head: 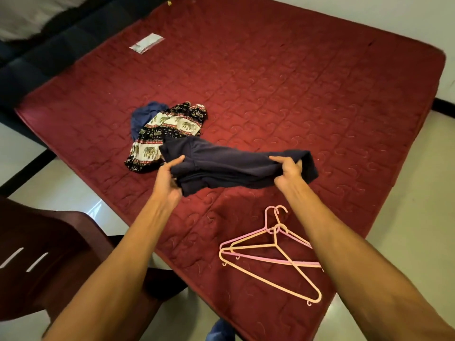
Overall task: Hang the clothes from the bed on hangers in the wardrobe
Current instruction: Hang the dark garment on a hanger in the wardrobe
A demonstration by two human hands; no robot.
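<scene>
Bare arms are stretching forward from the bottom edge, elbows nearly straight, over the near corner of the red quilted mattress (320,94). The left hand (167,178) is gripping one bunched end of a dark navy garment (236,166), thumb lying on top and fingers curling underneath. The right hand (288,172) is clamping the other end the same way. The cloth is hanging taut between them, just above the mattress. It is probably being pulled wide to find its shape before it goes on a hanger.

Two plastic hangers (275,238), one pink and one peach, are lying crossed on the mattress below the right wrist, seemingly put there for easy reach. Beyond the left hand, an elephant-print garment (167,129) is lying crumpled over a blue garment (145,114), both waiting their turn. No wardrobe is showing, so nothing appears hung yet.
</scene>
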